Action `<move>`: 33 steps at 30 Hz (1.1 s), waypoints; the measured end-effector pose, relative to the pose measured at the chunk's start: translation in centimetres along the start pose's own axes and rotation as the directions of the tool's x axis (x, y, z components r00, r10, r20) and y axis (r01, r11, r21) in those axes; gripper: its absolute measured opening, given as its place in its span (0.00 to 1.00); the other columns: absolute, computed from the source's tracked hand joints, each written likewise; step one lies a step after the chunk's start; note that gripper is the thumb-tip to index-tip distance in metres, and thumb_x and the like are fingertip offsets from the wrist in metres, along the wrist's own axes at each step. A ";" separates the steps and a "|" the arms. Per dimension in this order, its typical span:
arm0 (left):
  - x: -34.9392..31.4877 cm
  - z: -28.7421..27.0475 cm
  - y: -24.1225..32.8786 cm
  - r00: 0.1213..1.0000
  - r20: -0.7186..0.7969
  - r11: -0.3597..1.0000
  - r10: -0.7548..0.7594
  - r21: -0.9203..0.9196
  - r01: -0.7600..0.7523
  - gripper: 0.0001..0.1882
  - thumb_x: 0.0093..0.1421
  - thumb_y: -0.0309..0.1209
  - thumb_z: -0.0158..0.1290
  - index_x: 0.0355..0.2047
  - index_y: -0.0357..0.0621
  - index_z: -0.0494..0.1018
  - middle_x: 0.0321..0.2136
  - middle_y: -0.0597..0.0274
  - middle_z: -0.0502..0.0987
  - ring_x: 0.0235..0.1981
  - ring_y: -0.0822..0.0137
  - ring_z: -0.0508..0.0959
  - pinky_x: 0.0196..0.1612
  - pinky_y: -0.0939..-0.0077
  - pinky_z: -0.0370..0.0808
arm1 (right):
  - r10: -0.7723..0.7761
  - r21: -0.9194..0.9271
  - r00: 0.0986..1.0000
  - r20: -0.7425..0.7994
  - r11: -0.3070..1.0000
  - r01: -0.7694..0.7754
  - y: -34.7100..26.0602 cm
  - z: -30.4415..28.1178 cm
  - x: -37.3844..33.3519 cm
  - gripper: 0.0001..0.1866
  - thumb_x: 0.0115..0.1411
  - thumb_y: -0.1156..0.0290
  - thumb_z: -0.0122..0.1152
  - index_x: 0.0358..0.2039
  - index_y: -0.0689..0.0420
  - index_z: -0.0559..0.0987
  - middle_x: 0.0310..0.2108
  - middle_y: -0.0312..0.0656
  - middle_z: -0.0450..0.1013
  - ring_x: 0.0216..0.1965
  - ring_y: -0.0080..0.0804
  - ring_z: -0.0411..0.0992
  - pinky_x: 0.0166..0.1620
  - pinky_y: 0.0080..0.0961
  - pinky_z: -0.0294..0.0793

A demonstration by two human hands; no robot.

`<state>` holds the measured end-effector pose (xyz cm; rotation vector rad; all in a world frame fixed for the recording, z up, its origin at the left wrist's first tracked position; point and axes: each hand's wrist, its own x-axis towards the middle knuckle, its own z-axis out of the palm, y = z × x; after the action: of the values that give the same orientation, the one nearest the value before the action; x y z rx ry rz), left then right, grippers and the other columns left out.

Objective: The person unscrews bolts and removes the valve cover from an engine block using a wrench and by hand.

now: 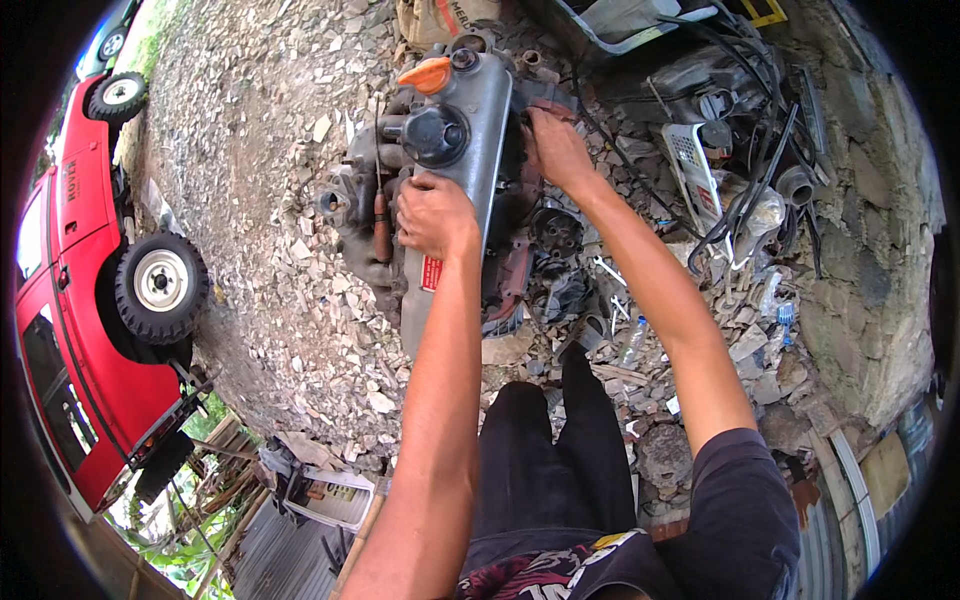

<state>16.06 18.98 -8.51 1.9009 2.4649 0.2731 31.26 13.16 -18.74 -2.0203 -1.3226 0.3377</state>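
A car engine stands on the gravel before me, topped by a long grey valve cover (pixel 480 110) with a round black cap (pixel 434 135). My left hand (pixel 438 215) is closed at the cover's left side, its fingers curled over the edge. Beside it, a screwdriver with a brown handle (pixel 381 228) points away from me among the intake pipes. My right hand (pixel 557 148) reaches to the engine's right side, fingers bent downward by a rusty manifold (pixel 552 108). Its fingertips are hidden in the dark gap there. An orange piece (pixel 427 76) lies at the cover's far end.
Wrenches (pixel 610 270) and a plastic bottle (pixel 634 340) lie on the rubble right of the engine. Farther right are a white perforated panel (pixel 692 175) and black hoses (pixel 775 170) near a stone wall (pixel 870 200). A red off-road vehicle (pixel 75 260) is parked at left.
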 end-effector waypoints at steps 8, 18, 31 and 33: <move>0.2 0.0 -0.3 1.000 0.023 1.000 -0.009 -0.018 0.009 0.18 0.63 0.39 0.42 0.35 0.41 0.78 0.37 0.52 0.81 0.42 0.50 0.79 0.47 0.50 0.70 | 0.311 0.123 0.945 0.098 0.939 -0.322 -0.5 -0.6 2.6 0.15 0.65 0.65 0.53 0.35 0.67 0.74 0.36 0.62 0.76 0.40 0.62 0.74 0.44 0.51 0.73; 0.2 -0.1 -0.2 0.999 0.036 1.000 -0.003 -0.011 0.003 0.19 0.64 0.39 0.41 0.37 0.41 0.78 0.38 0.52 0.81 0.43 0.50 0.79 0.47 0.50 0.70 | 0.228 0.087 0.974 -0.007 0.970 -0.226 -0.3 -0.7 -0.2 0.14 0.64 0.63 0.56 0.35 0.64 0.75 0.35 0.63 0.75 0.39 0.62 0.74 0.39 0.49 0.73; 0.2 0.1 -0.3 1.000 0.020 1.000 0.004 0.003 -0.004 0.18 0.63 0.39 0.42 0.36 0.41 0.78 0.37 0.53 0.81 0.41 0.50 0.79 0.46 0.49 0.70 | 0.067 0.307 0.989 -0.129 0.952 -0.025 0.1 -1.1 -0.4 0.17 0.64 0.60 0.57 0.40 0.64 0.76 0.33 0.60 0.76 0.37 0.63 0.74 0.40 0.48 0.74; 0.2 0.2 -0.2 1.000 0.018 1.000 0.006 0.004 -0.006 0.18 0.63 0.39 0.42 0.36 0.41 0.78 0.37 0.53 0.81 0.41 0.50 0.79 0.46 0.49 0.70 | 0.194 0.136 0.981 -0.026 0.973 -0.188 0.0 -1.1 -0.1 0.15 0.63 0.64 0.59 0.40 0.64 0.76 0.35 0.58 0.77 0.39 0.59 0.75 0.40 0.45 0.75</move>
<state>15.87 19.15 -8.68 1.9044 2.4506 0.2505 31.84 12.60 -17.98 -2.0344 -1.0550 0.4596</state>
